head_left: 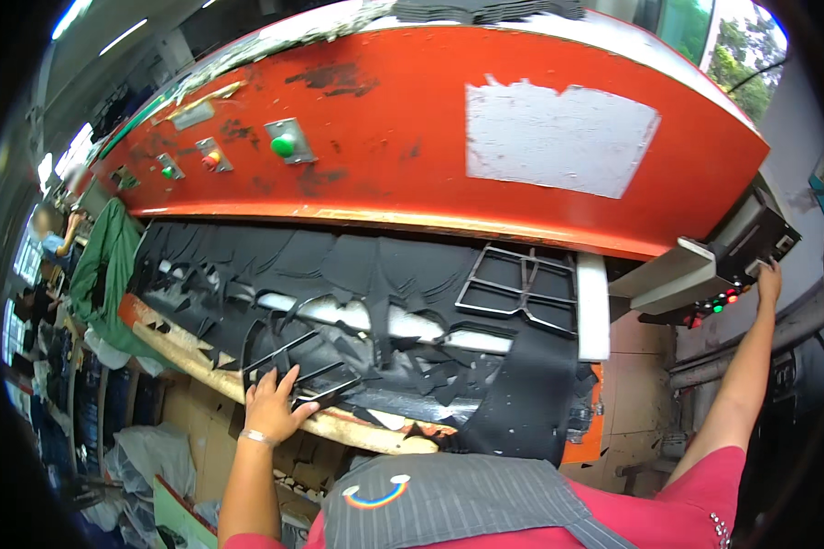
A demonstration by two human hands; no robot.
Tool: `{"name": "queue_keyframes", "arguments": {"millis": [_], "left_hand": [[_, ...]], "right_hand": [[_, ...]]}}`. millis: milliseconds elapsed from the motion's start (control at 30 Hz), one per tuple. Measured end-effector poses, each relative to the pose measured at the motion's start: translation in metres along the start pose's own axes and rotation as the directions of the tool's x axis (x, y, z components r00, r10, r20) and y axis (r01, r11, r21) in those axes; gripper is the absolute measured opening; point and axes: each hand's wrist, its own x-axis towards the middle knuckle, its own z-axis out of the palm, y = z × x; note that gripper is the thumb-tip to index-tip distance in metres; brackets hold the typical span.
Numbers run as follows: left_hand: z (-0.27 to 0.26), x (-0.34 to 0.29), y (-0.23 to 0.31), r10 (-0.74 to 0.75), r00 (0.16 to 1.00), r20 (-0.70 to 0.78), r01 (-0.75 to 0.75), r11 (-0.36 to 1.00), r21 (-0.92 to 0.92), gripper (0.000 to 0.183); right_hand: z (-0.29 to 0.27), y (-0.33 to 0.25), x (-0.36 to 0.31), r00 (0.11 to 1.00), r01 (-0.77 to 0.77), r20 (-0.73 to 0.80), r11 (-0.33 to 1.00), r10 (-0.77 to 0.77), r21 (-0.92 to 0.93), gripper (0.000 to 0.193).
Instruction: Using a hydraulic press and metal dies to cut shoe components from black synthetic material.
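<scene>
My left hand [275, 409] lies at the front edge of the machine bed, fingers spread, touching a dark metal cutting die [313, 373]. That die, a frame of thin bars, rests on black scraps of sheet material. Far to the right, my right hand [767, 282] reaches a dark control box [758, 240]. Its fingers are closed against a small pale part on the box, too small to make out. A second metal die [525, 285], with crossing bars, sits on the black sheet [412, 261] toward the right end of the bed.
A wide red machine beam [375, 137] with a green button [284, 145] spans the far side of the bed. Green cloth [110, 265] hangs at its left end. Lit buttons [717, 307] sit under the control box. Another person [59, 240] is at far left.
</scene>
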Motion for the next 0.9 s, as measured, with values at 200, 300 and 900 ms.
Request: {"name": "queue_keyframes", "arguments": {"millis": [200,300,900], "left_hand": [[0.018,0.013,-0.050,0.048,0.998,0.045,-0.043,0.993,-0.107,0.111],[-0.017,0.026,-0.011,0.060,0.976,0.208,-0.062,0.998,0.003,0.119],[-0.137,0.277,-0.194,0.019,0.755,-0.655,-0.392,0.814,-0.428,0.043]], "right_hand": [[-0.062,-0.012,0.022,0.843,0.376,-0.325,0.901,-0.429,-0.216,0.066],[-0.064,-0.019,-0.076,0.968,0.148,-0.234,0.961,-0.092,0.235,0.055],[0.064,-0.680,-0.530,0.361,0.687,-0.073,0.212,-0.930,0.695,0.049]]}}
